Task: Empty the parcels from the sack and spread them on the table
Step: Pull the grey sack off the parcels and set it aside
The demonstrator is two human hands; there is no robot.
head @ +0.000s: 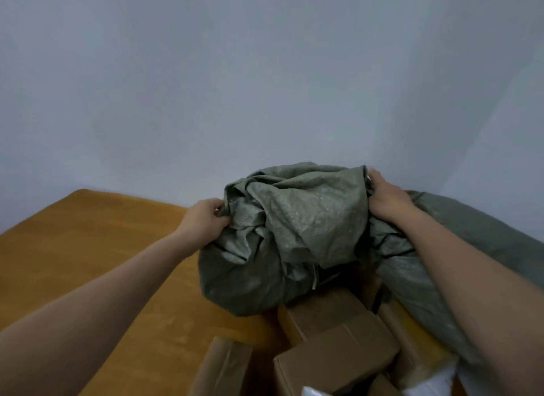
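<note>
A crumpled grey-green woven sack [297, 224] is held up over the orange wooden table [97, 248]. My left hand [204, 219] grips a bunched fold at the sack's left side. My right hand [385, 197] grips the sack's upper right edge. Below the sack's mouth, several brown cardboard parcels [335, 354] lie piled on the table near its front edge; one box [223, 366] lies apart at the left of the pile. Part of the pile is hidden under the sack and my right forearm.
A plain pale wall [265, 86] rises behind the table, close to its far edge. A white plastic packet [426, 381] shows at the bottom right among the boxes. Bare tabletop extends to the left of the sack.
</note>
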